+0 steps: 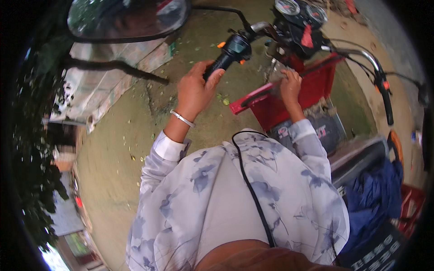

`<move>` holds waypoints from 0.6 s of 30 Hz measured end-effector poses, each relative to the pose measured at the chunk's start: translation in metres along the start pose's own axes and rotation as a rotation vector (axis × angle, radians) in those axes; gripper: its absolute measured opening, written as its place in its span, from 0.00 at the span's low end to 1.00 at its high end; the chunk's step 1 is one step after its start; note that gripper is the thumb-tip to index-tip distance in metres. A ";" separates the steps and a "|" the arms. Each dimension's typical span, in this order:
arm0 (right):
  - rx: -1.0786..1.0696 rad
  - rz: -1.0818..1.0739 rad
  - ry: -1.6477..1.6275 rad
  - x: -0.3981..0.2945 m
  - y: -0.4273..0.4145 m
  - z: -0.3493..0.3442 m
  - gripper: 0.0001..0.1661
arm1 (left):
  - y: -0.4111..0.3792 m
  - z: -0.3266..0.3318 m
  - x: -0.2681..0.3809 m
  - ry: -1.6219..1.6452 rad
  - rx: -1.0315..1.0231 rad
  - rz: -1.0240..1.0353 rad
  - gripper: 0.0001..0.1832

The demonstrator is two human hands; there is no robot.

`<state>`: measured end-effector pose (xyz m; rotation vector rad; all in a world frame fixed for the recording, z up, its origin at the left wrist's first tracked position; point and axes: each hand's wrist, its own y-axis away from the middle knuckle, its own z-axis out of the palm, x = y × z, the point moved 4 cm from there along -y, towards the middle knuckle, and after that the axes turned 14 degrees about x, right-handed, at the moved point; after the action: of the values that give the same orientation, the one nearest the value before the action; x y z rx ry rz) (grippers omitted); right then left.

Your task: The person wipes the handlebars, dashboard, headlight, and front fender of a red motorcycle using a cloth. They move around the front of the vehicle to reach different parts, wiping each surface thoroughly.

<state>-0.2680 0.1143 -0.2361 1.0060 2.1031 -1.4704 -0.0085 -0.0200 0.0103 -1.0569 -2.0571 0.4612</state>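
Note:
My left hand [196,88], with a silver bangle at its wrist, is wrapped around the black left handlebar grip [218,64] of a motor tricycle. Beside that grip is a switch housing [237,47] with orange buttons. My right hand [291,86] is at the edge of the red metal front panel [305,88]; its fingers are bent, and whether they hold anything is unclear. Round gauges [287,6] and a red cloth strip [307,36] are at the middle of the handlebar. The right handlebar grip [386,106] has no hand on it.
A rear-view mirror [129,20] is at the upper left, above a dark branch-like bar [115,66] and pale sheeting [101,57]. To the right are the seat [359,159] and a blue cloth [373,189]. Leaves lie on the concrete ground [115,169].

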 end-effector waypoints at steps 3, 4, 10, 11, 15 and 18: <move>0.112 0.068 -0.098 -0.030 0.013 -0.027 0.25 | 0.007 -0.009 -0.005 0.016 -0.014 0.019 0.21; 0.150 0.060 -0.163 -0.044 0.022 -0.037 0.25 | 0.010 -0.009 -0.006 0.050 -0.012 0.037 0.22; -0.130 0.354 -0.457 -0.100 0.079 -0.044 0.24 | 0.028 -0.004 -0.034 0.247 -0.020 -0.030 0.34; -0.251 0.436 -0.535 -0.112 0.088 -0.037 0.24 | 0.032 -0.012 -0.034 0.225 -0.042 -0.071 0.36; -0.606 0.301 -0.678 -0.197 0.097 -0.042 0.24 | 0.069 -0.036 -0.067 0.249 -0.059 -0.185 0.40; -0.867 0.156 -0.763 -0.247 0.093 -0.051 0.25 | 0.123 -0.022 -0.133 0.197 -0.031 -0.300 0.42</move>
<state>-0.0301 0.0966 -0.1134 0.2011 1.7154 -0.5654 0.1223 -0.0548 -0.1122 -0.7594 -2.0059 0.1664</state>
